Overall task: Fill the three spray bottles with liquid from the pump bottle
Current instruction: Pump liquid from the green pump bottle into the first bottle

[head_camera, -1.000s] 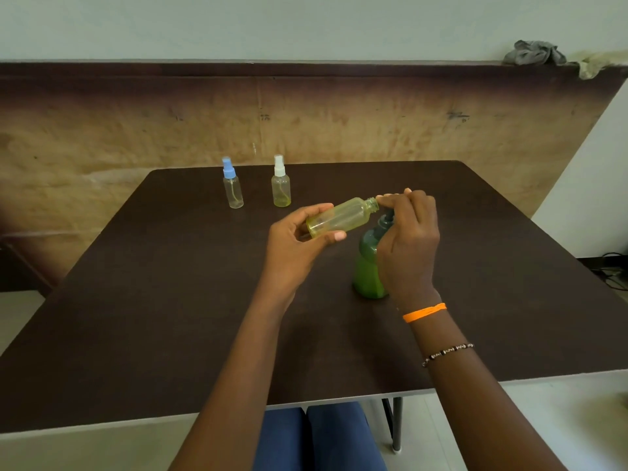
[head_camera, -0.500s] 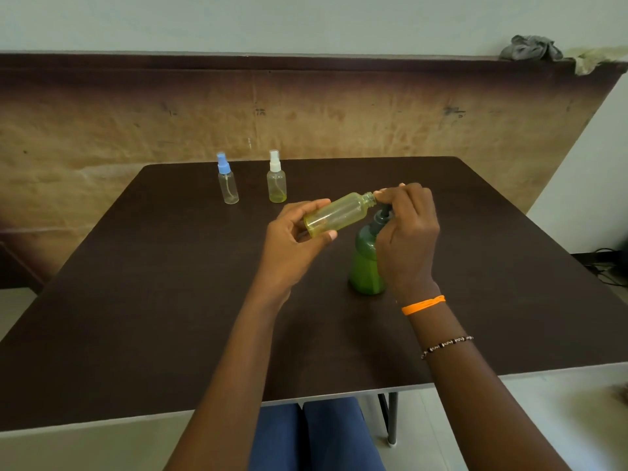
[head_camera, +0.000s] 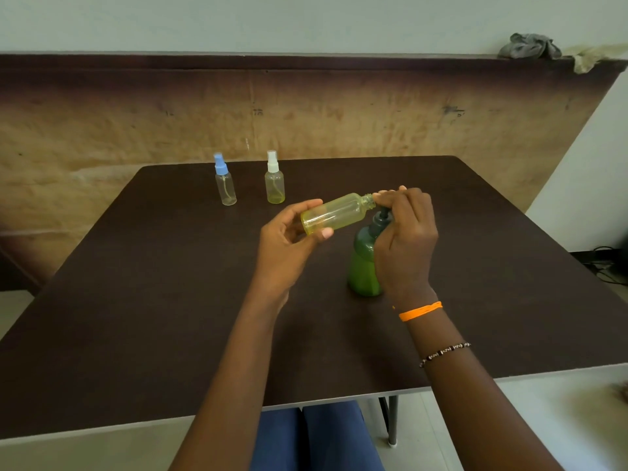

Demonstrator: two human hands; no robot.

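**Pumping liquid into the uncapped bottle**

Nearest, the right hand [head_camera: 406,239] is closing over the head of the green pump bottle [head_camera: 363,266], which is standing on the dark table [head_camera: 170,300]; the fingers are pressing on the pump top and hiding its nozzle. The left hand [head_camera: 289,246] is gripping the uncapped yellow-tinted spray bottle [head_camera: 336,214] near its base, holding it tilted almost flat with its open neck pointing at the pump head, just beside the right fingertips [head_camera: 387,193].

To do this well, the neck should be sitting directly under the nozzle before each press, with the base kept lower than the mouth so nothing is running back out. Slow, full strokes are likely safer than quick ones. Whether liquid is flowing cannot be told.

Farther back, the blue-capped spray bottle [head_camera: 225,180] and the white-capped spray bottle [head_camera: 274,178] are standing upright and apart, caps on; the white-capped one is showing a little yellowish liquid at the bottom.
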